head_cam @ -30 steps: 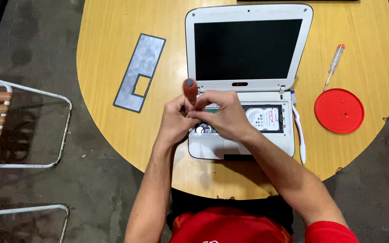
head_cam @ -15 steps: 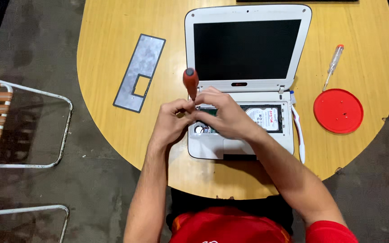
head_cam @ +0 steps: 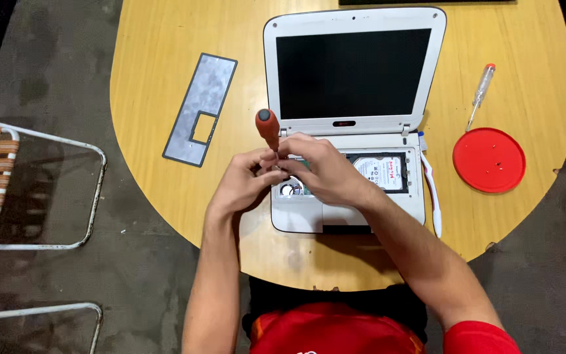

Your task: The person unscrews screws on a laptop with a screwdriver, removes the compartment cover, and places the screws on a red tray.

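A small white laptop (head_cam: 355, 39) stands open on the yellow wooden table (head_cam: 158, 85), its keyboard cover off and a hard drive (head_cam: 381, 172) and fan exposed. My right hand (head_cam: 322, 172) grips a screwdriver with a red and black handle (head_cam: 268, 128), tip down at the base's left rear corner. My left hand (head_cam: 244, 180) closes around the shaft beside it. The screwdriver's tip is hidden by my fingers.
A grey metal keyboard plate (head_cam: 201, 108) lies left of the laptop. A red round lid (head_cam: 489, 159) and a clear-handled screwdriver (head_cam: 481, 92) lie to the right. A white tool (head_cam: 432, 190) rests along the laptop's right edge. Metal-framed chairs (head_cam: 27, 190) stand at the left.
The screwdriver handle has tilted slightly and both hands have shifted a little around it; everything else on the table has stayed put.
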